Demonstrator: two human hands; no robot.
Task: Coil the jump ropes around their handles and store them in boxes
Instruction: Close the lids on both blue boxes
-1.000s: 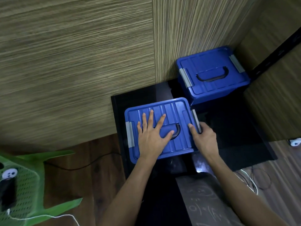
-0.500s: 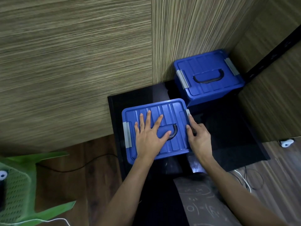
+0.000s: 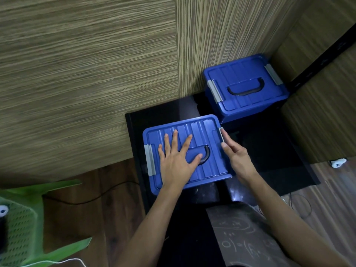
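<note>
A blue plastic box (image 3: pixel 200 132) with a ribbed lid, a dark carry handle and grey side latches stands on a black table (image 3: pixel 269 151). My left hand (image 3: pixel 176 160) lies flat on its lid with fingers spread, partly covering the handle. My right hand (image 3: pixel 238 158) is at the box's right side, its straight fingers touching the grey right latch (image 3: pixel 222 134). A second blue box (image 3: pixel 244 87), lid on and latches down, sits in the far corner of the table. No jump rope is visible.
Wood-grain wall panels close in the table at the back and right. A green plastic chair (image 3: pixel 23 224) stands at the lower left on the wooden floor. A dark cable (image 3: pixel 92 198) and white wires (image 3: pixel 296 205) lie on the floor. A scribbled grey board (image 3: pixel 248 239) is near me.
My right hand has slid up along the box's right side, from the latch's lower end to fingers stretched along the latch. My left hand stays flat on the lid.
</note>
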